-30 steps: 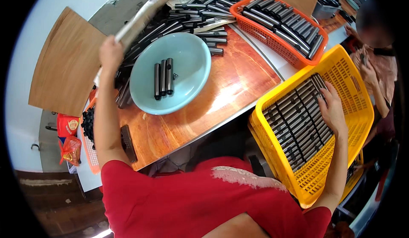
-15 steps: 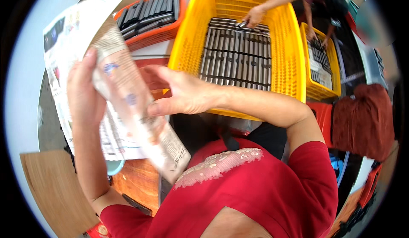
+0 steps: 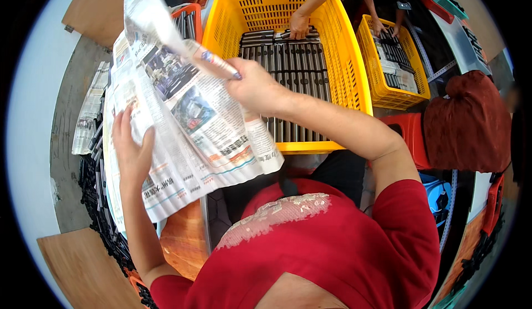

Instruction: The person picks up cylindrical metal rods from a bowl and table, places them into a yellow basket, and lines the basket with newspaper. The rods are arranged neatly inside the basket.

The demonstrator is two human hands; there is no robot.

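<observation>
A printed newspaper sheet [image 3: 194, 109] hangs in front of me on the left, partly folded and blurred at its upper end. My right hand [image 3: 256, 85] grips a folded edge of it beside the large yellow crate [image 3: 354, 82]. With fingers and thumb apart, my left hand [image 3: 132, 148] rests against the left part of the paper. Rows of dark metallic tubes [image 3: 299, 60] fill the crate's bottom; the sheet and my right arm cover some of them. Another person's hand [image 3: 299, 25] touches the tubes at the crate's far end.
At the right, another person's hands [image 3: 388, 29] work in a smaller yellow crate [image 3: 382, 96] of dark parts and paper. A red stool [image 3: 407, 137] with a brown cloth [image 3: 468, 123] stands nearer. Behind the newspaper is an orange basket [image 3: 194, 15]; dark tubes pile up at left.
The newspaper has opened from a narrow folded strip into a wider sheet. My right hand moved up with its edge; my left hand went lower and spread. The view shifted, so the crates appear further left.
</observation>
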